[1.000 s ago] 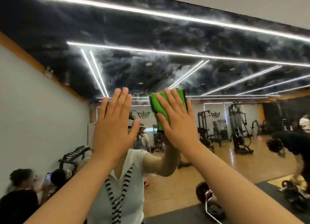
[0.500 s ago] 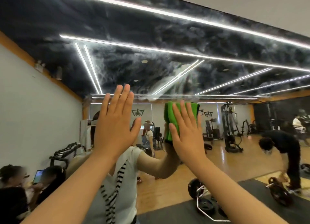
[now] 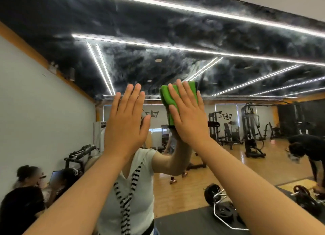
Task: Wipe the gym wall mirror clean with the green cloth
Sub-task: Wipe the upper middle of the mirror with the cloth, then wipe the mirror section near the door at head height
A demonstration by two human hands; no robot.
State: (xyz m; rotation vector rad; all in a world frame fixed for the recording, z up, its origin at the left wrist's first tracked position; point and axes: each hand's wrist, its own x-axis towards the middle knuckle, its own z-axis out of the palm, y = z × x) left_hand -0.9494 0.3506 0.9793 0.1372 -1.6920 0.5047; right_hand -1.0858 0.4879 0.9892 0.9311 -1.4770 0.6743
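One left hand [image 3: 125, 129], one right hand [image 3: 189, 118], one green cloth [image 3: 165, 97], one mirror [image 3: 175, 32].

Light strips [image 3: 175, 48] overhead, dumbbell rack [image 3: 80, 153] at left wall [image 3: 44, 111] behind two seated persons [image 3: 22, 196], weight machines [image 3: 251, 129] on wood floor [image 3: 263, 173], plate-loaded bar [image 3: 219, 201] partly on black mat [image 3: 190, 222], one person bent over [image 3: 309, 150] at right.

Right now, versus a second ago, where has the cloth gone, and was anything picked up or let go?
The right hand slid the green cloth down and right on the mirror, then back up and left, ending higher than it started. Nothing taken or let go. Unchanged: its straight fingers press the cloth flat; the left hand stays raised, flat beside it.
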